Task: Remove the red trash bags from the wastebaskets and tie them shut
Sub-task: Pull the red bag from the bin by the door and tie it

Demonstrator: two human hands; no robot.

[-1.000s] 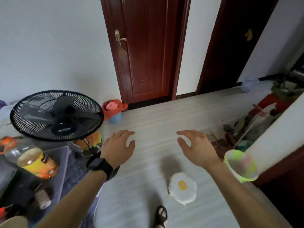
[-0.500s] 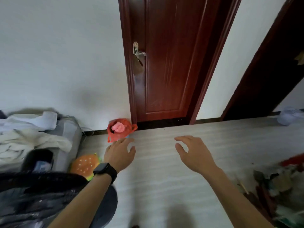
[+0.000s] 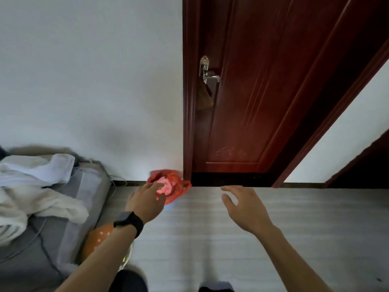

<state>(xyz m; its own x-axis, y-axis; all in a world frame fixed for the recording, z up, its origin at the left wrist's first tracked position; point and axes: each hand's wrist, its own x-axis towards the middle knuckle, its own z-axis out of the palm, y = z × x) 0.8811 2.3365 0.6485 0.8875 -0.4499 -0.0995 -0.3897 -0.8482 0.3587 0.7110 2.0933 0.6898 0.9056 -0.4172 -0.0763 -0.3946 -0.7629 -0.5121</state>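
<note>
Left hand (image 3: pixel 145 202) and right hand (image 3: pixel 242 209) are wide and empty. Better to pinch the red trash bag (image 3: pixel 175 186) rim at 9 and 3 o'clock, then lift straight.

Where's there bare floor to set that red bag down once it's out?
Bare floor stretches right of the red bag, before the door and around the right hand. Crowded leftward: gray mattress, white bedding, orange toy.
</note>
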